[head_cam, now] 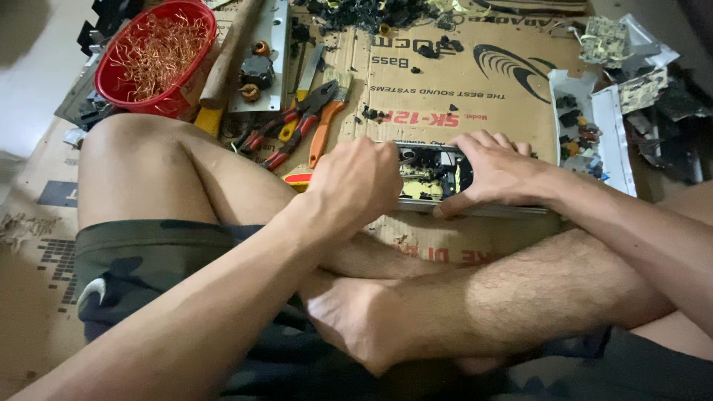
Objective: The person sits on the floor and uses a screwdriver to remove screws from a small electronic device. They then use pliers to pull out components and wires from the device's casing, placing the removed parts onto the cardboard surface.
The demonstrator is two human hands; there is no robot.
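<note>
Setting: A person sits cross-legged on a flattened cardboard sheet (475, 82), bare knees raised, seen from above through a head-worn camera.

Device: An opened metal electronic chassis (438, 174), grey-edged with yellow and black parts showing inside, lies flat on the cardboard just beyond the crossed shins, between the two hands.

Left hand: The left hand (356, 182) is curled into a loose fist at the chassis's left end, knuckles up; its fingertips are hidden under the hand, so whether they pinch anything cannot be told. A red-and-yellow handle (297, 179) shows just left of the chassis, at this hand's edge.

Right hand: The right hand (494, 171) lies on top of the chassis's right half, fingers slightly spread and bent over the far rim, thumb pressed along the near edge.

Tools: Orange-handled pliers (319, 111) and red-handled cutters (278, 134) lie up and left of the chassis, with a wooden-handled hammer (230, 52) beyond them.

Basket: A red plastic basket (160, 56) heaped with copper wire sits far left of the chassis, past the left knee.

Tray: A white plastic tray (594, 122) holding small loose components lies just right of the chassis.

Debris: Black plastic fragments (371, 13) are strewn at the cardboard's far edge, well beyond the chassis.
</note>
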